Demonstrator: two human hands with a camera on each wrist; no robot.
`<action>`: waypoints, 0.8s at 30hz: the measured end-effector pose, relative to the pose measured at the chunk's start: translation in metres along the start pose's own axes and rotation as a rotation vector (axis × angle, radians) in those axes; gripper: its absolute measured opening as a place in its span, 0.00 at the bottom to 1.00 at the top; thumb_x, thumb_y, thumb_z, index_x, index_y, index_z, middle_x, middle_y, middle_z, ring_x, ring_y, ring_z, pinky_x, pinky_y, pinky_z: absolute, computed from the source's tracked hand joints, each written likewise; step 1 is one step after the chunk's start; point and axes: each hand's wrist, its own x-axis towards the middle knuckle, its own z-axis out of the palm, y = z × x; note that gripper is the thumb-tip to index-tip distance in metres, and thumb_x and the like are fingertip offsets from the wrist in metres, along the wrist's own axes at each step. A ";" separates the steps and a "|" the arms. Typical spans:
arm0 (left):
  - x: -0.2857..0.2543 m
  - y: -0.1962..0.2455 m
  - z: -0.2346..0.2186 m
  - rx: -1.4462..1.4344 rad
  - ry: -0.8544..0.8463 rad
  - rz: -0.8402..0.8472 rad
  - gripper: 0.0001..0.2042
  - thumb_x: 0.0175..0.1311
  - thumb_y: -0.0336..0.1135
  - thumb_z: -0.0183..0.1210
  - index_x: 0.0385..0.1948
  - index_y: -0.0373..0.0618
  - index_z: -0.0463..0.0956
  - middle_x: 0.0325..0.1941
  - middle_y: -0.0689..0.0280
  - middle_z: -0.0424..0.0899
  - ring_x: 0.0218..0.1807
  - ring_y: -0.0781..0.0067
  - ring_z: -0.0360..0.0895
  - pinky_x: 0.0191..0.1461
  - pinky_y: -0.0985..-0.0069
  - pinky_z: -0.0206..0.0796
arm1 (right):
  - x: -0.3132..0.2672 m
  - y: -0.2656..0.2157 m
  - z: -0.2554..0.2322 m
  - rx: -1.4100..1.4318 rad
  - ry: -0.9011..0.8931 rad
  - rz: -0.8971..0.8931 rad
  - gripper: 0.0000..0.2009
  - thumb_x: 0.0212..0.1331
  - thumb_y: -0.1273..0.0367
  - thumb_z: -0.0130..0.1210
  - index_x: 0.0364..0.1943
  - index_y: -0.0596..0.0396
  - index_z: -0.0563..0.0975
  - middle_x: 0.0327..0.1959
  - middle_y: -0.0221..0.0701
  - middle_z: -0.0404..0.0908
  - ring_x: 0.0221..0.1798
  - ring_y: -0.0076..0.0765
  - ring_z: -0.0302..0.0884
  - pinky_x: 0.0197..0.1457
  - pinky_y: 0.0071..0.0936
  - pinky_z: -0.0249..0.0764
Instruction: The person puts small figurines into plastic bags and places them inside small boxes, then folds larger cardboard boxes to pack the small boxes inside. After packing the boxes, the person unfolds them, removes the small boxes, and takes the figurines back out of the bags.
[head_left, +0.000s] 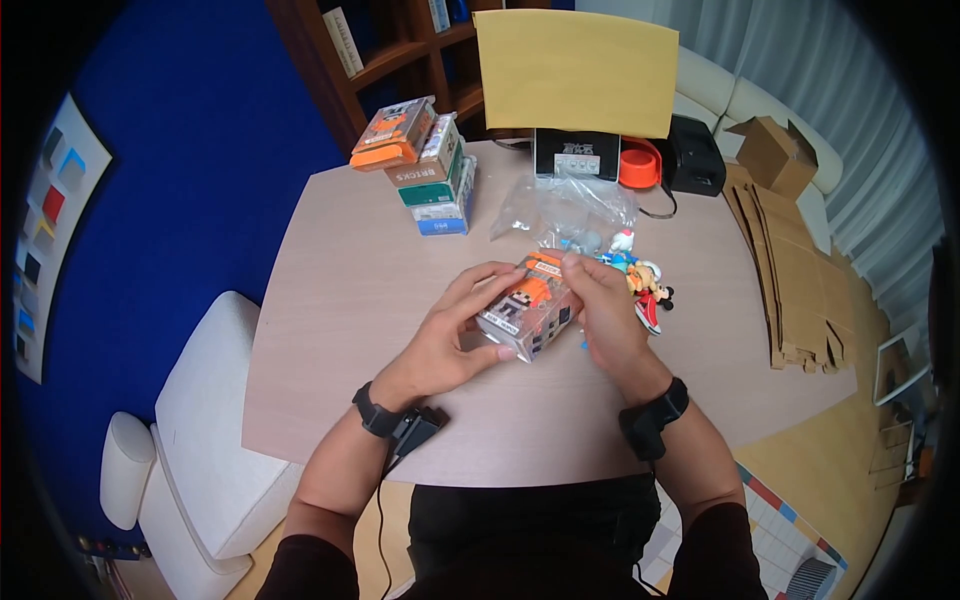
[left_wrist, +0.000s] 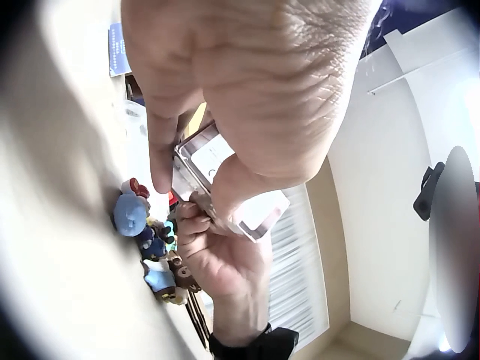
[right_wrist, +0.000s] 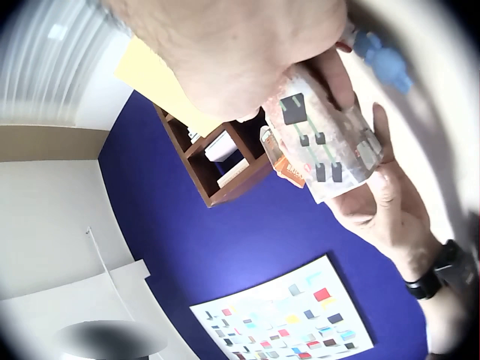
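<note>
Both hands hold a small building-brick box (head_left: 525, 305) with an orange character on its front, above the near middle of the table. My left hand (head_left: 430, 345) grips its left side, thumb at the near lower edge and fingers along the far side. The right hand (head_left: 610, 315) holds its right side, with the thumb on the upper end near the orange label. In the right wrist view the box's side (right_wrist: 319, 142) shows dark squares on a pale ground. Small toy figures (head_left: 640, 272) lie just beyond the right hand.
A stack of several boxes (head_left: 437, 192) stands at the back left of the table (head_left: 320, 330). Behind the toys lies a clear plastic bag (head_left: 560, 205). A black box (head_left: 577, 153), a yellow sheet (head_left: 578, 75) and an orange ring-shaped item (head_left: 640, 165) stand farther back. Flattened cardboard (head_left: 800, 280) lies right.
</note>
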 end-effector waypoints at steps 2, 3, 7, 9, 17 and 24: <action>0.001 0.000 0.000 0.120 0.027 0.061 0.46 0.53 0.26 0.77 0.79 0.49 0.66 0.83 0.53 0.57 0.83 0.49 0.60 0.83 0.57 0.59 | -0.003 -0.003 0.003 -0.121 -0.086 -0.044 0.22 0.82 0.60 0.52 0.66 0.64 0.79 0.53 0.33 0.87 0.52 0.21 0.83 0.59 0.20 0.78; 0.001 0.000 -0.001 0.239 0.055 0.120 0.49 0.48 0.25 0.79 0.79 0.52 0.67 0.83 0.50 0.59 0.80 0.45 0.64 0.82 0.58 0.61 | -0.004 -0.002 0.005 -0.124 -0.089 -0.045 0.22 0.82 0.60 0.52 0.66 0.64 0.79 0.53 0.33 0.87 0.52 0.21 0.83 0.59 0.20 0.78; 0.000 0.000 0.003 0.298 0.042 0.147 0.49 0.45 0.25 0.81 0.78 0.56 0.70 0.83 0.50 0.59 0.80 0.42 0.64 0.80 0.59 0.63 | -0.004 0.007 0.007 -0.267 -0.174 -0.202 0.22 0.81 0.62 0.51 0.67 0.65 0.78 0.55 0.33 0.86 0.54 0.25 0.83 0.60 0.25 0.78; -0.001 -0.004 0.001 0.331 0.008 0.092 0.47 0.45 0.25 0.81 0.76 0.57 0.73 0.85 0.54 0.57 0.77 0.50 0.68 0.79 0.62 0.65 | -0.003 0.010 0.007 -0.324 -0.198 -0.274 0.22 0.81 0.62 0.52 0.67 0.65 0.77 0.55 0.34 0.86 0.55 0.27 0.83 0.61 0.27 0.78; -0.002 0.006 -0.021 0.376 0.082 -0.075 0.48 0.45 0.28 0.81 0.77 0.59 0.71 0.85 0.50 0.56 0.75 0.46 0.68 0.79 0.58 0.64 | 0.000 0.014 0.009 -0.552 -0.183 -0.398 0.28 0.73 0.68 0.58 0.75 0.62 0.68 0.58 0.42 0.86 0.61 0.40 0.84 0.68 0.34 0.77; -0.009 0.004 -0.021 0.455 0.008 -0.099 0.60 0.42 0.42 0.86 0.82 0.56 0.57 0.85 0.42 0.49 0.84 0.34 0.53 0.83 0.52 0.58 | -0.008 0.022 0.018 -0.716 -0.205 -0.346 0.33 0.70 0.71 0.62 0.76 0.63 0.64 0.61 0.55 0.82 0.65 0.51 0.84 0.68 0.41 0.77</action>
